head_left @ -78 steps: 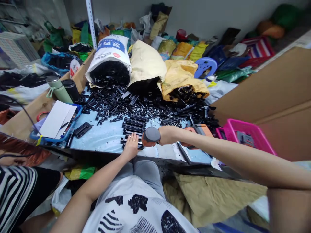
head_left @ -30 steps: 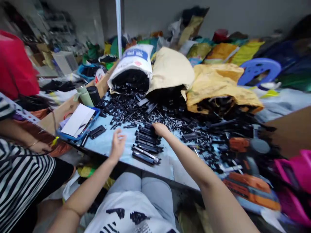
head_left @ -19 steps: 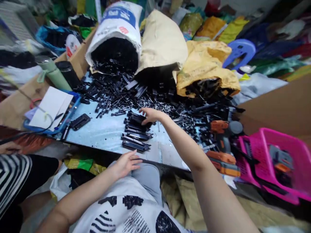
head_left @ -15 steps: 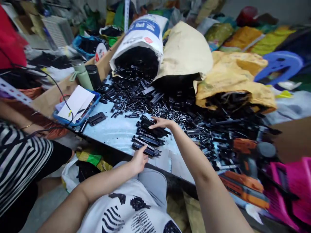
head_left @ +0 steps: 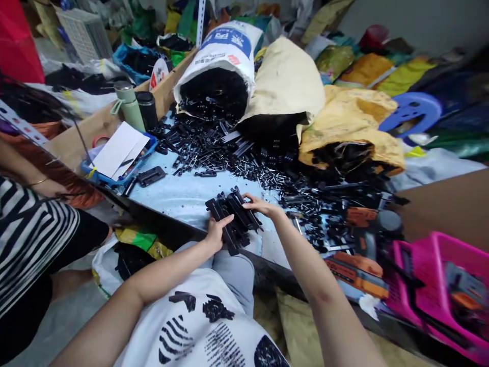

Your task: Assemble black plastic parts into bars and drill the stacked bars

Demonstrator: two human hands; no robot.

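While a co-worker's hand point(head_left: 53, 188) is sitting far left, well apart from yours, and the tray point(head_left: 151, 149) is lying left of your work, your main risk is looking like a spill. Parts point(head_left: 240, 224) are fanning between your hands at the near side of the table point(head_left: 179, 196), ends uneven. If you're squeezing from the sides only, a middle one could be sliding out. Near ends are overlapping the table edge in view, so a dropped one could be heading for your lap or the floor. Can't tell if the table is bearing any weight. To the right, the pile point(head_left: 275, 178) is lying just beyond, so a stray could be mixing in.

Pose: your left hand point(head_left: 215, 235) is gripping the left side, thumb lying across the top, other fingers mostly hiding underneath; forearm is slanting up from lower left. Your right hand point(head_left: 263, 205) is pinching the right side, thumb and index showing, rest hidden; forearm is slanting up from lower right. Further right, the drill point(head_left: 362, 244) is lying unheld, basket point(head_left: 439, 255) beside it.
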